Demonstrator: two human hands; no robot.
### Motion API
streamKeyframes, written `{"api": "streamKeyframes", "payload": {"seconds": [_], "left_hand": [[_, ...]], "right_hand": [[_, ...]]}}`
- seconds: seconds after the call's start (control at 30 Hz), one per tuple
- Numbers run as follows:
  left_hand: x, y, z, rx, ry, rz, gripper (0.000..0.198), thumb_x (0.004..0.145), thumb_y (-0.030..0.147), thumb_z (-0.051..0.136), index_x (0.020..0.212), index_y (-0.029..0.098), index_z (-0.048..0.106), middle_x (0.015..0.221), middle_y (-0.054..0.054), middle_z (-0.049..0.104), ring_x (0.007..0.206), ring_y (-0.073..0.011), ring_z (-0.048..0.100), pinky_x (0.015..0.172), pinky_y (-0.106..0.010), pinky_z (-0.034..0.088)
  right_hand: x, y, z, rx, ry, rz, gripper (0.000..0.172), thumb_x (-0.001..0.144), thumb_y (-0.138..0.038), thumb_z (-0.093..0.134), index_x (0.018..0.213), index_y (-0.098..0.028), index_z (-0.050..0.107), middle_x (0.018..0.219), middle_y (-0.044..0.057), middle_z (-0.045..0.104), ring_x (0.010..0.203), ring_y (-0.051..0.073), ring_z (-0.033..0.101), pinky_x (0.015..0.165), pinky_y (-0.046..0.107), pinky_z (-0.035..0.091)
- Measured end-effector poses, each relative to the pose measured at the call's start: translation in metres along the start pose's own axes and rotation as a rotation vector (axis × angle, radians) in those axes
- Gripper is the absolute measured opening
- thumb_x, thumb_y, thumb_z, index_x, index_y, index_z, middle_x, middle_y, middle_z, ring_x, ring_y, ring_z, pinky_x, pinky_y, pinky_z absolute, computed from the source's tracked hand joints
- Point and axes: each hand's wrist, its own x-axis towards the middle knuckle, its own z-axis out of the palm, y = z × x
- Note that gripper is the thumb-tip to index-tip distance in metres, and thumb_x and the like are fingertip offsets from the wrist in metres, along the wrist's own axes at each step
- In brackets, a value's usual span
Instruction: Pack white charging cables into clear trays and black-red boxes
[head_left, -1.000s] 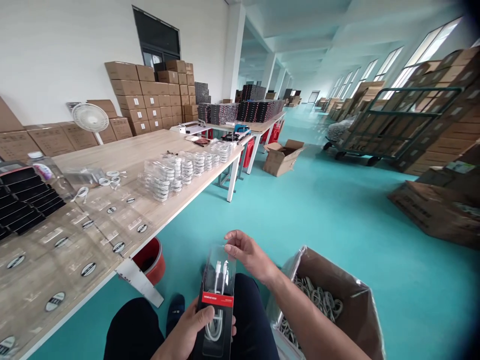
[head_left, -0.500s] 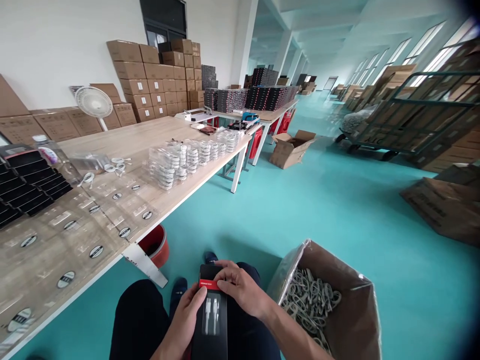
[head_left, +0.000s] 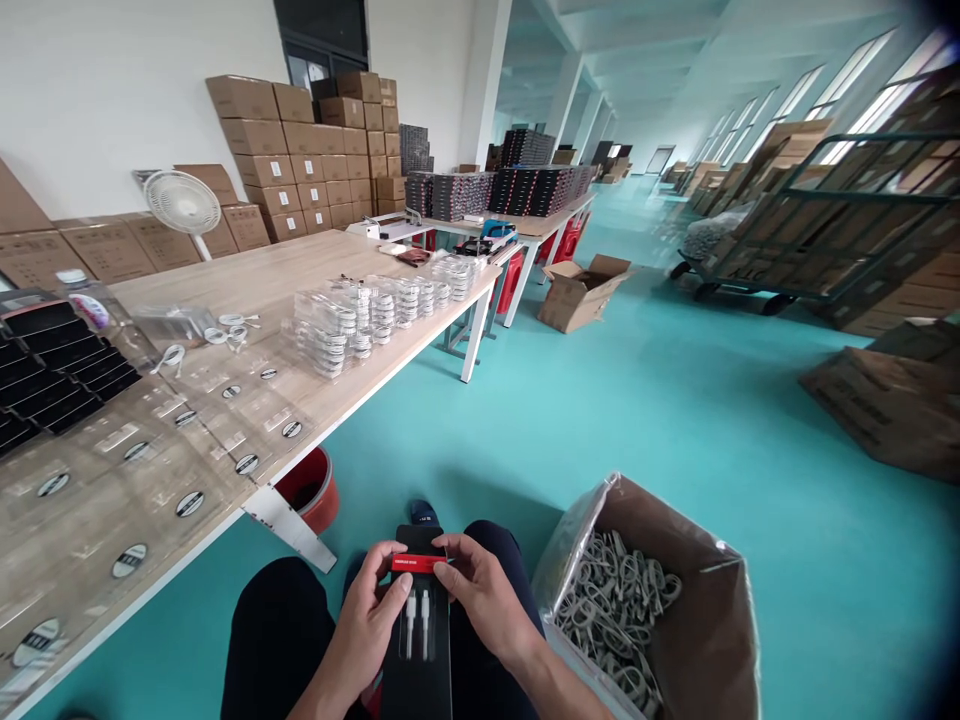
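A black cable box (head_left: 421, 678) with a red band and a picture or window of two white cable plugs lies between my knees. My left hand (head_left: 365, 612) grips its left edge near the red band, thumb on the front. On the other side my right hand (head_left: 486, 598) pinches the right end of the band, with the fingers behind it. To the right stands an open carton (head_left: 712, 620) lined with plastic, and loose white cables (head_left: 619, 600) are heaped inside it.
The table (head_left: 277, 262) at left bears clear plastic pouches (head_left: 187, 450), stacked coiled cables (head_left: 360, 315), black boxes (head_left: 60, 360) and a bottle (head_left: 97, 310). Beneath its edge stands a red bucket (head_left: 321, 495). An open carton (head_left: 583, 292) and a loaded cart (head_left: 810, 230) stand farther off.
My left hand has moved up to the red band, its fingers now behind it. The band faces me more fully, and the box top has tilted. My right hand has shifted slightly down.
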Motion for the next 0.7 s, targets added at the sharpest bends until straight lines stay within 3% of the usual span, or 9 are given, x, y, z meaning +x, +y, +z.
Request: {"api": "streamKeyframes", "payload": {"seconds": [0.13, 0.27, 0.37, 0.43, 0.53, 0.63, 0.7], "left_hand": [[0.005, -0.002, -0.005, 0.101, -0.001, 0.054, 0.033, 0.086, 0.052, 0.056, 0.099, 0.024, 0.068, 0.097, -0.007, 0.071, 0.095, -0.0273, 0.062, 0.084, -0.036, 0.048], [0.011, -0.007, -0.009, 0.111, 0.050, 0.108, 0.028, 0.083, 0.048, 0.062, 0.089, 0.022, 0.071, 0.119, -0.011, 0.067, 0.111, -0.0308, 0.060, 0.094, -0.038, 0.046], [0.013, -0.004, -0.008, 0.026, 0.077, 0.138, 0.023, 0.079, 0.045, 0.067, 0.082, 0.022, 0.065, 0.107, -0.010, 0.069, 0.106, -0.0297, 0.063, 0.091, -0.038, 0.049], [0.013, 0.004, -0.009, -0.040, 0.063, 0.141, 0.022, 0.076, 0.043, 0.070, 0.079, 0.023, 0.060, 0.092, -0.007, 0.069, 0.102, -0.0289, 0.065, 0.090, -0.038, 0.050], [0.013, 0.024, -0.013, -0.032, -0.037, 0.121, 0.022, 0.077, 0.041, 0.069, 0.073, 0.022, 0.058, 0.078, -0.004, 0.066, 0.091, -0.0260, 0.066, 0.086, -0.035, 0.050], [0.014, 0.044, -0.018, 0.118, -0.136, 0.054, 0.019, 0.079, 0.039, 0.065, 0.076, 0.020, 0.064, 0.074, -0.003, 0.065, 0.077, -0.0219, 0.063, 0.076, -0.033, 0.048], [0.017, 0.054, -0.020, 0.191, -0.183, -0.031, 0.020, 0.077, 0.036, 0.065, 0.085, 0.018, 0.069, 0.078, -0.004, 0.068, 0.078, -0.0224, 0.063, 0.075, -0.034, 0.048]], "right_hand": [[-0.006, -0.001, 0.000, -0.020, 0.043, -0.041, 0.046, 0.080, -0.053, 0.068, 0.113, -0.022, 0.060, 0.095, 0.005, 0.065, 0.080, 0.020, 0.061, 0.071, 0.033, 0.051], [-0.011, -0.005, 0.003, -0.233, 0.034, -0.085, 0.031, 0.088, -0.050, 0.057, 0.095, -0.022, 0.067, 0.097, 0.008, 0.066, 0.093, 0.025, 0.061, 0.079, 0.036, 0.049], [-0.013, -0.009, 0.008, -0.295, 0.077, -0.161, 0.022, 0.088, -0.043, 0.058, 0.091, -0.023, 0.066, 0.106, 0.008, 0.065, 0.104, 0.027, 0.059, 0.086, 0.036, 0.048], [-0.013, -0.013, 0.011, -0.266, 0.109, -0.186, 0.017, 0.087, -0.040, 0.060, 0.093, -0.024, 0.062, 0.100, 0.006, 0.066, 0.096, 0.025, 0.061, 0.085, 0.036, 0.048], [-0.009, -0.024, 0.012, -0.220, 0.090, -0.146, 0.018, 0.085, -0.040, 0.061, 0.085, -0.023, 0.059, 0.081, 0.002, 0.064, 0.075, 0.019, 0.059, 0.070, 0.032, 0.048], [-0.001, -0.040, 0.007, -0.234, 0.012, -0.080, 0.011, 0.078, -0.032, 0.066, 0.080, -0.021, 0.065, 0.079, 0.002, 0.066, 0.074, 0.018, 0.059, 0.067, 0.030, 0.045], [0.004, -0.050, 0.002, -0.236, -0.042, -0.014, 0.010, 0.071, -0.024, 0.070, 0.080, -0.020, 0.070, 0.082, 0.002, 0.069, 0.078, 0.019, 0.060, 0.071, 0.031, 0.044]]}}
